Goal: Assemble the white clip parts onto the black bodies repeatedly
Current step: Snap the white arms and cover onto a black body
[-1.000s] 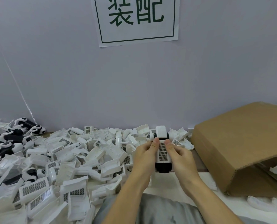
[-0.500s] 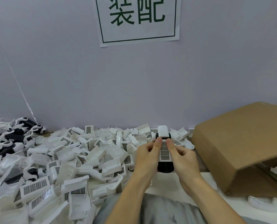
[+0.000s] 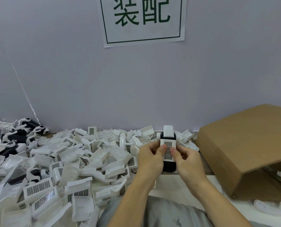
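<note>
Both hands on one unit: my left hand (image 3: 150, 158) and right hand (image 3: 188, 159) grip the black body (image 3: 169, 166), thumbs on the white clip part (image 3: 168, 149). Long axis points away from me, centred between hands; seating looks nearly done.

A black body (image 3: 169, 166) stood upright, held in the air in front of the person. A white clip (image 3: 168, 149) with a dark grid panel lay flat against its near face. To the left, a heap of loose white clips (image 3: 80, 161) covered the table, with assembled black-and-white units (image 3: 18, 136) at far left.
</note>
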